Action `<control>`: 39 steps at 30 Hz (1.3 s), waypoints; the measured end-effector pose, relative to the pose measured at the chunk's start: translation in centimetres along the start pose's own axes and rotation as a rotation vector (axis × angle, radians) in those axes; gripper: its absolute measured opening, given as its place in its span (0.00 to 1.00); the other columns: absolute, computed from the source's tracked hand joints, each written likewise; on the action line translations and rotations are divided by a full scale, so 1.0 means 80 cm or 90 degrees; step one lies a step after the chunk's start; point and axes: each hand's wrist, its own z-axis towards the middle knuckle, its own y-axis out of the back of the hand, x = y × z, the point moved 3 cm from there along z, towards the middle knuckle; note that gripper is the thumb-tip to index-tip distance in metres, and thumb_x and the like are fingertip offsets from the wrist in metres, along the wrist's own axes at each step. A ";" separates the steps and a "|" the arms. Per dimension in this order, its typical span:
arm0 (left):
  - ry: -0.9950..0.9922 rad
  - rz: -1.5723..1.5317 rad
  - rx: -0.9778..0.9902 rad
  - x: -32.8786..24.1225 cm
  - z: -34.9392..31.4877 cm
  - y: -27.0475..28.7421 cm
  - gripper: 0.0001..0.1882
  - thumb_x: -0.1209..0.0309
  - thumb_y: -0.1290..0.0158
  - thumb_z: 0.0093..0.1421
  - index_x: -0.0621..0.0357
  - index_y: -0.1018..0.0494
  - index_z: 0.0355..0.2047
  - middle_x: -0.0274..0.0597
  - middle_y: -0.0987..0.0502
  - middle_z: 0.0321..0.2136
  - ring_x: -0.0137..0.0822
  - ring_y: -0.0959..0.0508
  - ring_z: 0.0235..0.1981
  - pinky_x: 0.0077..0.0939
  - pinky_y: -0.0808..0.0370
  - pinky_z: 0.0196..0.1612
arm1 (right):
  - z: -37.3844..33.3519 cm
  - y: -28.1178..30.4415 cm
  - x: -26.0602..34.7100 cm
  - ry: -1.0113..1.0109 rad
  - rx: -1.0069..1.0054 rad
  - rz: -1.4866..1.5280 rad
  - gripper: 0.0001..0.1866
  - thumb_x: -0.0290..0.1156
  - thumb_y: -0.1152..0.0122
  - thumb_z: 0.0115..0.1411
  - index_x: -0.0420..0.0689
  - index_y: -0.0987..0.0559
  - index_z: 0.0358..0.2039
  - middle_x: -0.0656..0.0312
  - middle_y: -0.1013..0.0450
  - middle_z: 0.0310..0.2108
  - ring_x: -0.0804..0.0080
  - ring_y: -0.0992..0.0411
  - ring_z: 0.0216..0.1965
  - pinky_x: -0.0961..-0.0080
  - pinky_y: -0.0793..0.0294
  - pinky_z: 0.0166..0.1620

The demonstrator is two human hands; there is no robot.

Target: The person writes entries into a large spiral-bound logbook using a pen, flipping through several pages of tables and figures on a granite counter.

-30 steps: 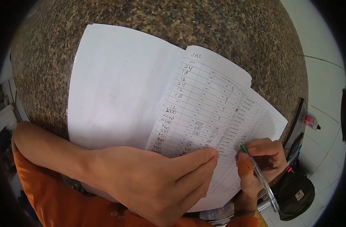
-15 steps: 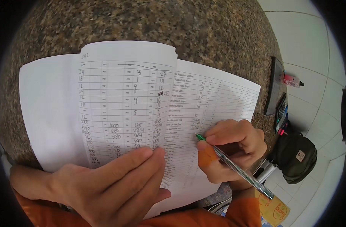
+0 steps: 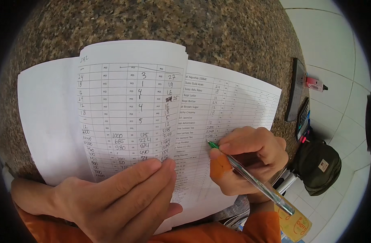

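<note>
Over a printed table sheet (image 3: 234,95) with a handwritten column, my right hand (image 3: 254,156) pinches a clear pen (image 3: 256,184) with a green tip. The tip meets the sheet just below the last handwritten entry. An orange patch covers part of that hand near the thumb. On the left, a curled-over sheet (image 3: 108,105) full of handwritten figures overlaps the first one. My left hand (image 3: 124,198) holds its lower right part, fingers pressed together and thumb tucked below. The fingers hide the sheet's lower rows.
Blank white paper (image 3: 49,117) spreads to the left on a speckled brown stone counter (image 3: 161,20). Along the right edge are a dark flat device (image 3: 295,89) and a calculator (image 3: 302,117). Beyond are a pink item (image 3: 314,84), a dark green bag (image 3: 319,168) and a yellow package (image 3: 295,224).
The pen tip has shifted very slightly left and up with my right hand. The curled sheet sits a little further left and higher in view. My left hand keeps its grip.
</note>
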 end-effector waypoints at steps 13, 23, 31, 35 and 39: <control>0.003 0.000 -0.002 0.001 0.000 -0.002 0.16 0.61 0.40 0.60 0.62 0.17 0.25 0.40 0.17 0.24 0.36 0.14 0.34 0.33 0.15 0.43 | -0.002 -0.001 0.000 -0.061 -0.059 0.013 0.13 0.18 0.24 0.46 0.42 0.22 0.27 0.63 0.23 0.20 0.83 0.23 0.21 0.88 0.29 0.24; -0.037 0.006 0.020 0.011 0.007 -0.005 0.18 0.61 0.43 0.62 0.65 0.18 0.26 0.44 0.16 0.27 0.37 0.15 0.35 0.33 0.16 0.46 | -0.004 0.004 -0.005 -0.040 -0.037 -0.022 0.14 0.18 0.26 0.46 0.41 0.26 0.28 0.59 0.24 0.21 0.81 0.27 0.20 0.86 0.33 0.23; -0.007 0.055 -0.042 -0.011 -0.004 0.005 0.17 0.63 0.42 0.61 0.66 0.18 0.25 0.46 0.16 0.27 0.39 0.14 0.35 0.35 0.16 0.45 | -0.016 -0.006 -0.010 -0.042 -0.102 0.145 0.12 0.19 0.27 0.44 0.39 0.22 0.28 0.58 0.22 0.22 0.78 0.24 0.20 0.86 0.29 0.25; -0.050 0.025 -0.037 0.001 -0.003 0.006 0.15 0.65 0.42 0.61 0.68 0.18 0.27 0.50 0.16 0.30 0.41 0.14 0.38 0.36 0.16 0.48 | -0.008 -0.005 -0.004 -0.074 -0.066 0.084 0.14 0.19 0.27 0.44 0.38 0.23 0.31 0.56 0.21 0.23 0.75 0.22 0.23 0.83 0.26 0.28; -0.172 0.109 0.075 -0.007 -0.011 0.024 0.15 0.69 0.42 0.58 0.75 0.18 0.36 0.57 0.16 0.39 0.52 0.17 0.48 0.42 0.20 0.57 | -0.016 -0.009 -0.001 -0.050 -0.063 0.046 0.13 0.19 0.27 0.45 0.38 0.23 0.30 0.56 0.21 0.24 0.73 0.21 0.23 0.81 0.25 0.29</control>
